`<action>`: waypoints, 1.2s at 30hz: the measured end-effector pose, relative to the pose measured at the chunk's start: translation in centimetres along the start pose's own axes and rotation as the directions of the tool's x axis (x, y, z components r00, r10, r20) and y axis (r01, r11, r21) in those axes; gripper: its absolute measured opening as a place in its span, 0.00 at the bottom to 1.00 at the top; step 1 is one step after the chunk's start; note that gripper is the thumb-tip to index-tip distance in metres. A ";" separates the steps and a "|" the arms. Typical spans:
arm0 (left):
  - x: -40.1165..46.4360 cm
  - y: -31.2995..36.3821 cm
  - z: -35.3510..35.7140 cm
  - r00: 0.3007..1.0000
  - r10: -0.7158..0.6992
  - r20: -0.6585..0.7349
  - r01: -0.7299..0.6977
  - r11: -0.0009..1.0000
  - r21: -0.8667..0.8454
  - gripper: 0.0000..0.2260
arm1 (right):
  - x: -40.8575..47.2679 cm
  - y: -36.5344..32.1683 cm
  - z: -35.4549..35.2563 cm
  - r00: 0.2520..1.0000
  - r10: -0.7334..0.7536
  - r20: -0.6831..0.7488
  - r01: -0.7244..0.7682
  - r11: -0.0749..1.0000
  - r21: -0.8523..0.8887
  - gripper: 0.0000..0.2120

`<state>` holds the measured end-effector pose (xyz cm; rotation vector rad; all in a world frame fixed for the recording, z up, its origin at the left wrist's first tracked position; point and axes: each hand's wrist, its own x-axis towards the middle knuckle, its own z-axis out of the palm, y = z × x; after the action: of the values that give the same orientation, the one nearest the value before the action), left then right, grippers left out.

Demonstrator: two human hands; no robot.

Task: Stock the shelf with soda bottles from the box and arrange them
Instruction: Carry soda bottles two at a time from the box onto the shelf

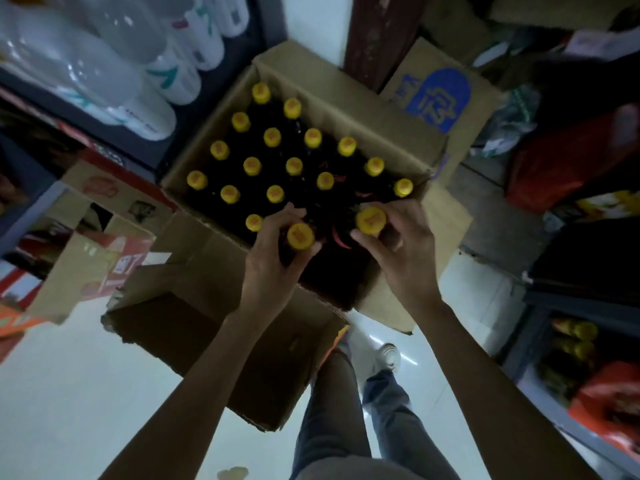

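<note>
From the head view, you are looking straight down into an open cardboard box [349, 109] on the floor, packed with dark soda bottles [273, 168] whose yellow caps stand in slanted rows. Your left hand [273, 258] is wrapped around the neck of one bottle at the near edge of the box, fingers curled tight just under its yellow cap [300, 236]. Your right hand [401, 247] is clamped the same way on a second bottle just beside it, its cap [371, 220] poking up between thumb and fingers. Both held caps sit higher than the others (how far they are raised you cannot tell). A near flap of the box [221, 341] hangs open toward your legs. To the upper left, a shelf [114, 133] holds pale plastic bottles [145, 109] lying with their bases toward you. Another carton with a blue print [440, 98] sits behind the box, touching its far flap.
</note>
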<state>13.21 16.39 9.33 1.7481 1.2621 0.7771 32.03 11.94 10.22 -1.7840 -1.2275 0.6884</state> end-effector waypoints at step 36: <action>-45.6 45.7 39.2 0.377 0.811 0.447 -0.288 0.561 -0.776 0.13 | -64.6 6.8 -52.1 0.456 0.322 -0.830 -0.159 0.947 0.281 0.19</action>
<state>52.56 -44.45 30.52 1.6508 -0.2997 0.5468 53.28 -66.42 28.74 -1.7868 -0.1871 -0.0565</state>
